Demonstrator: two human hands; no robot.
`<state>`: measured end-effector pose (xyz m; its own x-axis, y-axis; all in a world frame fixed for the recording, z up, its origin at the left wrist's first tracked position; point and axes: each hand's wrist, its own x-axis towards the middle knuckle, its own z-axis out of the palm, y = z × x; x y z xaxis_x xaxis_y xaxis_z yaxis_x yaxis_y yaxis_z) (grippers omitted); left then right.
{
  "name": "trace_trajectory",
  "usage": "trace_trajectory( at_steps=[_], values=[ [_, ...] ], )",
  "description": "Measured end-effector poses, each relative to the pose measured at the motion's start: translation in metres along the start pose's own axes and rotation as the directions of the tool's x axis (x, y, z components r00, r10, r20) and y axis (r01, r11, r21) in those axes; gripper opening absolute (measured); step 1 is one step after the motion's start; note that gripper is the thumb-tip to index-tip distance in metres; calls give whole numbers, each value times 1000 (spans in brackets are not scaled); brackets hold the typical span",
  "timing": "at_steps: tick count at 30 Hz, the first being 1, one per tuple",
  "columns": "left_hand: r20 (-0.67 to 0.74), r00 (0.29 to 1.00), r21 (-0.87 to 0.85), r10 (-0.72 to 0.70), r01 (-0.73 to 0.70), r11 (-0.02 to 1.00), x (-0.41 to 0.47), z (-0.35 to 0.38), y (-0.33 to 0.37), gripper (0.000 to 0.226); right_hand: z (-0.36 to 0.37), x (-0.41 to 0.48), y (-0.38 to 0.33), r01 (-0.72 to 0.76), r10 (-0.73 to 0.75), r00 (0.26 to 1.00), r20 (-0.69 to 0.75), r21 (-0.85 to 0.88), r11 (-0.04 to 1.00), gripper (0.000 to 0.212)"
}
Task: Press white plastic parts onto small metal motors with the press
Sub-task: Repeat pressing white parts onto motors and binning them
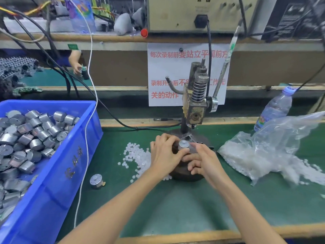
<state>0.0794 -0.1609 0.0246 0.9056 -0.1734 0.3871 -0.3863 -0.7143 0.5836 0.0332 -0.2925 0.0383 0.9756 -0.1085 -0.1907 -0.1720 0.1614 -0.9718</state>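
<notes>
Motor (183,144): upright on the press (195,106) base, mid-bench.
Left hand (164,154): curled fingers pinch its left side.
Right hand (202,159): thumb and forefinger pinch its right side.
White parts (135,157): loose pile left of the base.
Sign (167,74): red "每次录制前要站立平…", "关的动作", partly hidden behind the press.
Blue bin (52,155): near left, full of motors, lettering unreadable.

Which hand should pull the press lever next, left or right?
Right, probably. The lever slants up on the right side of the press, nearer the right hand; the left hand grips the motor and can steady it.
</notes>
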Motion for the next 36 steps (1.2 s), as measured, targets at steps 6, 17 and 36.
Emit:
trace_trajectory(
  at_steps=[6,17,36],
  values=[
    [-51,998,92,-28,33,995,17,29,8,40,-33,-2,-1,75,-80,993,-91,-58,995,18],
    [4,996,28,-92,92,995,30,29,9,38,-32,39,-172,598,-629,714,-307,-199,776,29],
    [-14,997,39,-80,81,996,31,33,6,42,-7,5,-118,825,-827,461,-324,-188,533,24]
  ],
)
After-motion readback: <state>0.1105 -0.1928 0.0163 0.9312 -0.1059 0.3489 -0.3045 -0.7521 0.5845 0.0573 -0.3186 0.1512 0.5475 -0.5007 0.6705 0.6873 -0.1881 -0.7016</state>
